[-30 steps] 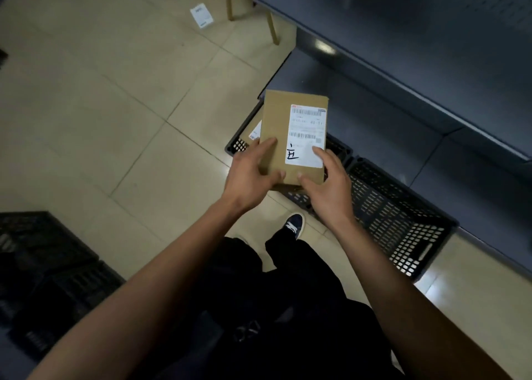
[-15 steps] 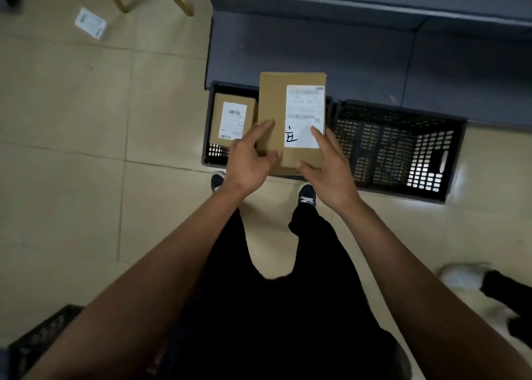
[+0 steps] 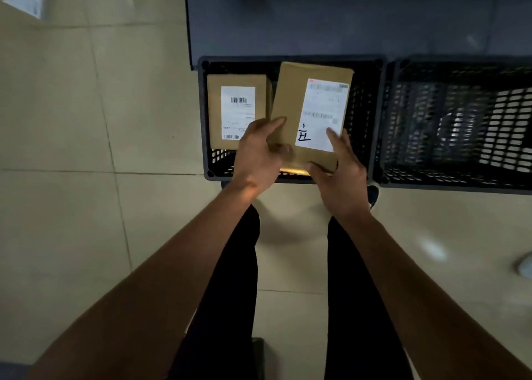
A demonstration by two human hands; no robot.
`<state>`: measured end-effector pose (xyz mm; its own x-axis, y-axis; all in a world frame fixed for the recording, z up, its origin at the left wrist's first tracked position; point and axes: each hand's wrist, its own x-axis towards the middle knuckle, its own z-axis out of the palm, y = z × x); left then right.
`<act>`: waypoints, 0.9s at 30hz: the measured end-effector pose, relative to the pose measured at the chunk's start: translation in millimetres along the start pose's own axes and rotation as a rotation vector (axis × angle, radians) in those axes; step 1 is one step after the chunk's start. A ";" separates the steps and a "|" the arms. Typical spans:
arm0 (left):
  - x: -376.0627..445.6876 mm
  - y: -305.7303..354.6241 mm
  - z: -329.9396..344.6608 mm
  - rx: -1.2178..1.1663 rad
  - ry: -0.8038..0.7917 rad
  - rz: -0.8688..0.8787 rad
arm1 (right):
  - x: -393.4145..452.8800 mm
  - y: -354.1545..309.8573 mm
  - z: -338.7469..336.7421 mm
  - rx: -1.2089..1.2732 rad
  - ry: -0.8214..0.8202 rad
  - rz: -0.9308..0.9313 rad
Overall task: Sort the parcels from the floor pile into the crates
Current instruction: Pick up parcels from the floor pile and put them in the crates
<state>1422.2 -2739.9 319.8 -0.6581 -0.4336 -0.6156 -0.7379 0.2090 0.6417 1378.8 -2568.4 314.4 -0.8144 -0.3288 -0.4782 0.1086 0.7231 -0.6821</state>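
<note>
Both hands, left hand (image 3: 260,155) and right hand (image 3: 341,175), grip box (image 3: 293,106) over left crate (image 3: 364,114), label up, likely to check marking.

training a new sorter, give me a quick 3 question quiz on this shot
1. True or false: both hands hold the parcel with the handwritten mark.
2. How many parcels already lie in the left crate? A) none B) one C) three
3. Fill in: the right crate holds ___ parcels in the part in view.

Key: 1 true: left hand, right hand. 2 B: the boxed parcel. 3 no.
</note>
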 end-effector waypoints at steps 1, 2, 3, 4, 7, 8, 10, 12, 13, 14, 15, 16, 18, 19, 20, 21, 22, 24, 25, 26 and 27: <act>13.9 -11.7 10.8 0.007 -0.013 -0.002 | 11.4 15.4 11.2 -0.016 0.012 -0.009; 24.9 -21.1 20.5 0.033 -0.025 -0.002 | 21.7 29.7 21.0 -0.035 0.015 -0.022; 36.8 -33.5 31.2 0.067 -0.035 -0.005 | 31.2 44.6 31.7 -0.052 0.012 -0.034; 48.2 -43.6 42.8 0.094 -0.058 -0.016 | 40.8 59.9 42.3 -0.069 0.005 -0.039; 80.7 -68.7 78.9 0.090 -0.095 -0.053 | 67.1 101.4 71.9 -0.077 -0.025 -0.012; 90.3 -75.8 90.3 0.108 -0.095 -0.054 | 75.5 113.7 80.1 -0.078 -0.020 -0.008; 108.3 -87.7 108.9 0.144 -0.108 -0.038 | 91.7 136.2 94.6 -0.093 0.000 -0.020; 125.7 -98.4 122.1 0.129 -0.112 -0.018 | 108.9 156.0 105.8 -0.114 0.023 -0.026; 135.2 -105.7 128.4 0.119 -0.112 -0.016 | 117.8 165.2 110.6 -0.128 0.030 -0.024; 143.8 -112.4 133.6 0.115 -0.114 -0.015 | 126.9 173.0 114.7 -0.140 0.027 -0.021; 153.2 -119.8 137.8 0.110 -0.108 -0.019 | 136.3 179.9 119.2 -0.151 0.017 -0.026; 161.6 -126.9 141.4 0.110 -0.101 -0.032 | 144.8 185.9 124.0 -0.167 0.003 -0.039; 176.0 -139.3 146.8 0.112 -0.091 -0.067 | 159.5 195.3 134.5 -0.192 -0.029 -0.056; 182.0 -143.8 149.3 0.110 -0.085 -0.077 | 166.0 199.0 140.3 -0.192 -0.049 -0.054; 187.3 -148.3 151.7 0.105 -0.079 -0.083 | 172.4 201.5 145.7 -0.189 -0.069 -0.047; 192.1 -153.3 154.6 0.100 -0.073 -0.091 | 178.1 203.9 150.9 -0.189 -0.086 -0.041; 195.9 -158.0 157.0 0.098 -0.063 -0.105 | 182.9 206.1 155.6 -0.196 -0.100 -0.038; 203.9 -168.1 162.2 0.073 -0.046 -0.145 | 190.8 211.8 163.7 -0.226 -0.123 -0.053; 207.8 -173.8 164.7 0.048 -0.041 -0.173 | 194.5 215.8 167.9 -0.247 -0.145 -0.071; 210.4 -178.3 166.5 0.031 -0.037 -0.195 | 197.5 219.5 171.8 -0.270 -0.178 -0.089; 212.4 -180.6 168.4 0.033 -0.027 -0.195 | 200.6 223.3 174.2 -0.289 -0.215 -0.097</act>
<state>1390.5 -2722.1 -3.8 -0.5056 -0.4452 -0.7390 -0.8560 0.1522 0.4940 1339.0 -2578.8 -30.3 -0.6716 -0.5018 -0.5452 -0.1534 0.8140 -0.5602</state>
